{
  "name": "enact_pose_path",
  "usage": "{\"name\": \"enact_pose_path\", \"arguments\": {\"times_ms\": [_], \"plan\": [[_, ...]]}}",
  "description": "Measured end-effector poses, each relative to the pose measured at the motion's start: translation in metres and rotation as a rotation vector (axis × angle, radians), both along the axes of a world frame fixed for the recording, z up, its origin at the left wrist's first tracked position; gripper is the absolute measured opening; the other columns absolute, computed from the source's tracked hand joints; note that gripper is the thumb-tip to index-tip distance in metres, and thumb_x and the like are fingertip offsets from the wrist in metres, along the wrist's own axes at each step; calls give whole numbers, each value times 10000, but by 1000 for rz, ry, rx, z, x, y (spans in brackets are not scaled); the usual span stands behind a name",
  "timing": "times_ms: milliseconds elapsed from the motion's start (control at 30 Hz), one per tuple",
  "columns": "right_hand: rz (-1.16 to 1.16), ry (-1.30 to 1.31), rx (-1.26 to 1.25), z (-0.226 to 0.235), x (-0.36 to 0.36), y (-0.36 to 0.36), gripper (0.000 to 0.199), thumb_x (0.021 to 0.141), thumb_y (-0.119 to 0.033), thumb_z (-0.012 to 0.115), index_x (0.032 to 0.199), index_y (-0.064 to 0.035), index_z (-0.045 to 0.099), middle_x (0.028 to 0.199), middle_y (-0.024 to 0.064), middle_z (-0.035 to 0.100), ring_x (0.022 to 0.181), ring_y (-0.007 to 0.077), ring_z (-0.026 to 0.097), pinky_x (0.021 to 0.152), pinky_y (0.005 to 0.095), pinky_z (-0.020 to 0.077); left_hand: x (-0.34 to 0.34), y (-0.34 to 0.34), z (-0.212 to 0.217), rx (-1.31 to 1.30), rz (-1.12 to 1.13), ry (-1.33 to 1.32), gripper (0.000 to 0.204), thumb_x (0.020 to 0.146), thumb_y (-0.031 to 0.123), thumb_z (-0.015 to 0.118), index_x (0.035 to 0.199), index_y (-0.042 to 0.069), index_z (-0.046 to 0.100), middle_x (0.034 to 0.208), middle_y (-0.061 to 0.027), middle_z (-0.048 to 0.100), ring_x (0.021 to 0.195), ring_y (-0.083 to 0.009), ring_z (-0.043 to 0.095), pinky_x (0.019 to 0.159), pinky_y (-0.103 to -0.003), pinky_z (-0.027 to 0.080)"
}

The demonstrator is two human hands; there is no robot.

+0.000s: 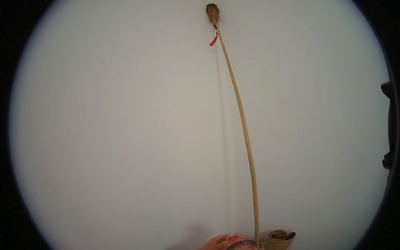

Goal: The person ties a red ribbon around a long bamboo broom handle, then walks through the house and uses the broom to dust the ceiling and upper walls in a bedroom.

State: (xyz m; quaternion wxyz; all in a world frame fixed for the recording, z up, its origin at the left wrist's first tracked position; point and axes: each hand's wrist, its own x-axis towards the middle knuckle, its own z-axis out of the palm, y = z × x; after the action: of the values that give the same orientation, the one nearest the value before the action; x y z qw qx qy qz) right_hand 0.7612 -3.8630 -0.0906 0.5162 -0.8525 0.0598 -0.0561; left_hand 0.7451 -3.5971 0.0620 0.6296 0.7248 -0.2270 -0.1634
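At the bottom edge, only part of my left hand (217, 241) shows. Its fingers close over the left side of a red, patterned package (236, 238); the thumb is hidden. A dark curved rim with a pale pattern inside it shows on the package, cut off by the frame. Just right of it rises a long, thin, yellowish stick (243, 121), bowed and leaning left toward its top. The stick ends in a brown, bristly head (212, 13), with a red and white ribbon (214, 38) hanging below. My right hand is out of sight.
A rolled brown woven mat (280, 240) stands beside the stick's lower end. Behind everything is a plain pale wall (125, 125), where the stick casts a faint shadow. A dark object (389, 125) juts in at the right rim.
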Motion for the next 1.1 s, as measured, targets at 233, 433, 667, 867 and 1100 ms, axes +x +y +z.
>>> {"name": "enact_pose_path", "arguments": {"times_ms": [233, 433, 667, 867, 1100], "plan": [[120, -204, 523, 173, 89, 58, 327, 958, -296, 467, 749, -45, 483, 543, 35, 451, 426, 144, 424, 405, 292, 353, 2, 127, -8, -38, 578, -229, 354, 902, 193, 551, 1176, -32, 560, 1084, -140, 620, 972, -216, 599, 854, -334, 484], [212, -286, 717, 287, 71, 141, 355, 960, -327, 483, 717, -67, 479, 523, 10, 433, 418, 110, 381, 391, 266, 313, -35, 241, -32, -39, 794, -121, 339, 899, 199, 554, 1172, -1, 575, 1008, -136, 639, 920, -221, 613, 815, -339, 500], [177, -357, 787, 287, 17, 171, 418, 977, -393, 414, 711, -76, 470, 509, -3, 409, 397, 103, 355, 366, 247, 288, -124, 284, -71, -31, 821, 16, 337, 900, 219, 564, 1164, 10, 579, 997, -126, 634, 897, -214, 617, 797, -332, 508], [76, -355, 786, 282, 34, 161, 427, 978, -398, 413, 704, -76, 475, 509, 1, 403, 395, 105, 349, 367, 246, 285, -99, 280, -74, -30, 744, -6, 344, 899, 221, 565, 1170, 10, 573, 1011, -129, 631, 901, -216, 616, 799, -336, 508], [53, -362, 813, 267, 9, 175, 434, 982, -394, 407, 697, -72, 468, 506, 6, 402, 394, 110, 348, 363, 250, 275, -96, 306, -85, -21, 659, -50, 352, 899, 224, 567, 1178, 9, 567, 1026, -132, 628, 906, -218, 615, 802, -340, 507]]}}
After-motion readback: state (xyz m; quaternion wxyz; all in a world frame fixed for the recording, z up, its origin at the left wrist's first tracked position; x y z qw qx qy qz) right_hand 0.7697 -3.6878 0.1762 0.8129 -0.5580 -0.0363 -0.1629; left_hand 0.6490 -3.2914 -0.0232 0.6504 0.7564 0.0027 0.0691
